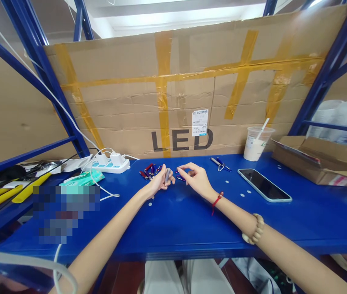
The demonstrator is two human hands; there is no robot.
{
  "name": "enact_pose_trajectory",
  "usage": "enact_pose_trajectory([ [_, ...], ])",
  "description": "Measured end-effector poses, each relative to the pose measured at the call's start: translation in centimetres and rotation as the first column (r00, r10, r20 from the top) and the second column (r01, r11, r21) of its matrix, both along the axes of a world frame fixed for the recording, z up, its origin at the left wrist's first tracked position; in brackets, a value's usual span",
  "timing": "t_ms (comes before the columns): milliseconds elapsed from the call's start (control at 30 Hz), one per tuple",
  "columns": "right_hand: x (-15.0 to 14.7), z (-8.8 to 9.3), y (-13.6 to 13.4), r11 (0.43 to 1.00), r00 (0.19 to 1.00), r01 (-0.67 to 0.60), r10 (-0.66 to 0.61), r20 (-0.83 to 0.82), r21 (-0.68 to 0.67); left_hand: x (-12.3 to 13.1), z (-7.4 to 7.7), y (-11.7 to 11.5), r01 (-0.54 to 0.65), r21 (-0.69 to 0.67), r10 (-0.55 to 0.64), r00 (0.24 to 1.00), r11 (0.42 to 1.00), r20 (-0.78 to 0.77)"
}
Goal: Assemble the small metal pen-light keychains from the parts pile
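My left hand (158,183) is closed around a small silver-grey cylinder (167,175), held upright between thumb and fingers. Just right of it, my right hand (194,176) has its thumb and fingertips drawn together in a pinch; whatever they hold is too small to name. A few small blue pieces (180,178) lie by those fingertips. Behind my left hand sits a loose pile of small red and blue metal tubes (149,170), partly hidden by the hand. Farther back, to the right, lie a silver tube and a blue one with a metal clip (220,164).
On the blue table (191,228), a phone (265,185), a plastic cup with straw (256,143) and an open cardboard box (317,163) stand right. Left are a white power strip (112,165), cables, a green packet (83,179) and yellow-handled tools (32,188). A cardboard sheet (124,114) stands behind.
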State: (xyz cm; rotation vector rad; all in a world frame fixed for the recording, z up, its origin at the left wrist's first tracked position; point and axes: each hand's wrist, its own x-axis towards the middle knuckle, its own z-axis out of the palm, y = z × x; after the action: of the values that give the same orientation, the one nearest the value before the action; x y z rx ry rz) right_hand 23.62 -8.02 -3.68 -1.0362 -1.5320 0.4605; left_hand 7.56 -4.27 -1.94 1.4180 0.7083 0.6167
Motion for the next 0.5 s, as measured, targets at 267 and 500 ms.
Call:
enact_pose_trajectory([
  [267,-0.4,0.4,-0.4,0.981,0.992,-0.128,0.124,-0.039,-0.144,0.2,-1.6,0.3,-0.097,0.198,0.120,0.987,0.975,-0.111],
  [500,-0.3,0.3,-0.3,0.979,0.990,-0.138,0.138,-0.007,-0.151,0.1,-2.3,1.0,-0.074,0.199,0.100,0.987,0.977,-0.124],
])
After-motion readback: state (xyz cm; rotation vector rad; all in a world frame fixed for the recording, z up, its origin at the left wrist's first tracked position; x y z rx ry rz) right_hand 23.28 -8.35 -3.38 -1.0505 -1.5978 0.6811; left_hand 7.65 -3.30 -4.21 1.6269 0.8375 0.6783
